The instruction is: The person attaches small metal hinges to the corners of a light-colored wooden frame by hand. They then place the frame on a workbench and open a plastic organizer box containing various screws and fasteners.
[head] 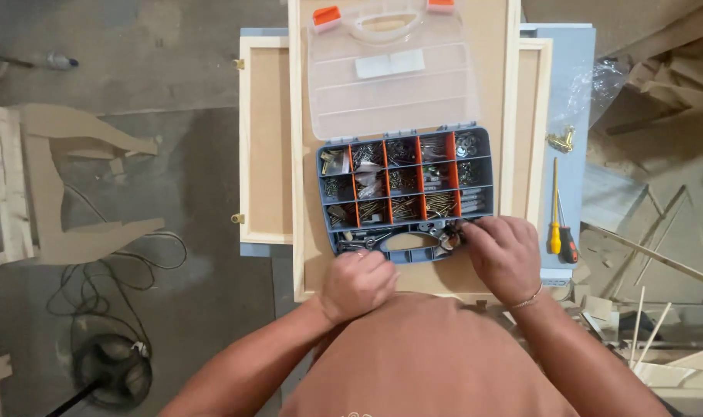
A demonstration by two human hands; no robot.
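Organizer [404, 193], lid [390, 73] open.
Right hand [504, 251] at its 4 o'clock corner, fingertips pinching small hardware; left hand [357, 284] at 6 o'clock, curled, grip unclear.

Blue-grey compartment case [404, 189] open on wooden panel — orange dividers, clear lid [390, 73] flipped back, two white rectangular labels [390, 64] stuck inside lid.

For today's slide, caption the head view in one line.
Right hand picks in an open organizer box of screws; left hand rests at its front edge.
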